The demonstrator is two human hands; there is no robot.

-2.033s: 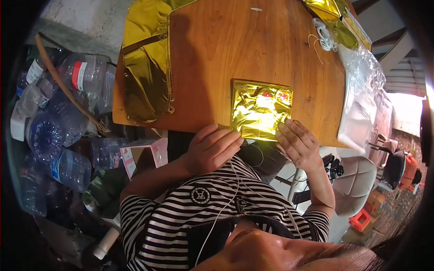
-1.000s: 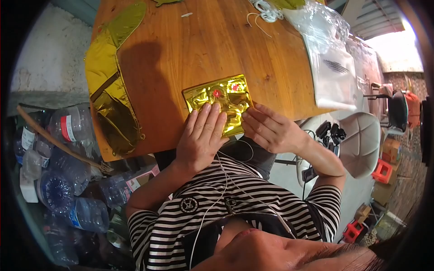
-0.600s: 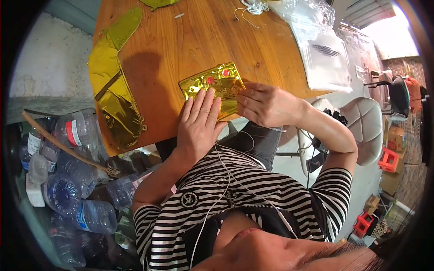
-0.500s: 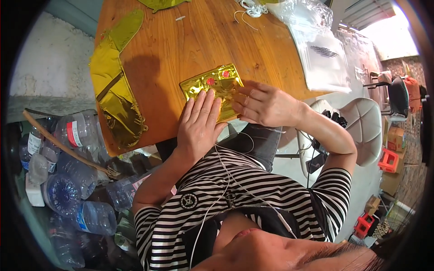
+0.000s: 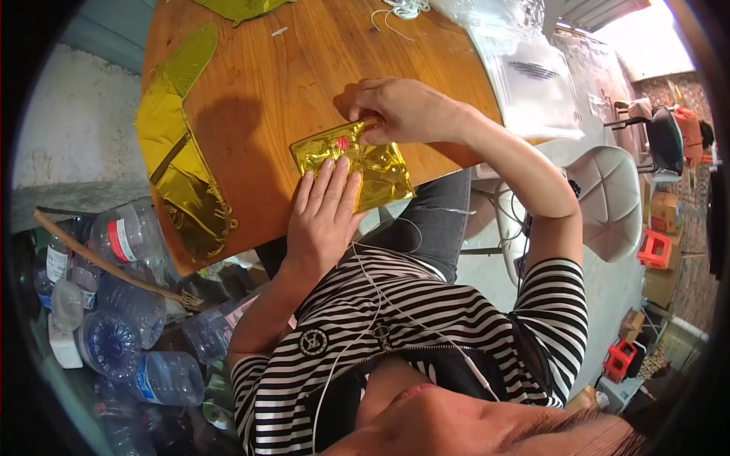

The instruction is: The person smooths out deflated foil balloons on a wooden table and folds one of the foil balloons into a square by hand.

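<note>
A flat, rectangular gold foil packet (image 5: 386, 175) with a red mark lies at the table's near edge, slightly wrinkled and shiny. My left hand (image 5: 322, 216) rests flat across its left half, fingers stretched out and holding nothing. At the packet's far edge, my right hand (image 5: 403, 112) bends over with curled fingers, thumb and fingers closed on the foil; the fingertips are partly hidden. Left of the packet, a long strip of yellow-gold foil film (image 5: 171, 148) lies loosely folded along the table edge.
The wooden table (image 5: 304, 83) also bears another gold foil piece (image 5: 242, 6), white string (image 5: 407, 9) and clear plastic bags (image 5: 531, 83). Several plastic bottles (image 5: 110, 342) and a wooden stick (image 5: 106, 254) are at the left. Pale padded chairs (image 5: 604, 201) stand to the right.
My right hand has moved from the packet's right side up to its far edge. My left hand remains flat on the packet. The view has shifted slightly.
</note>
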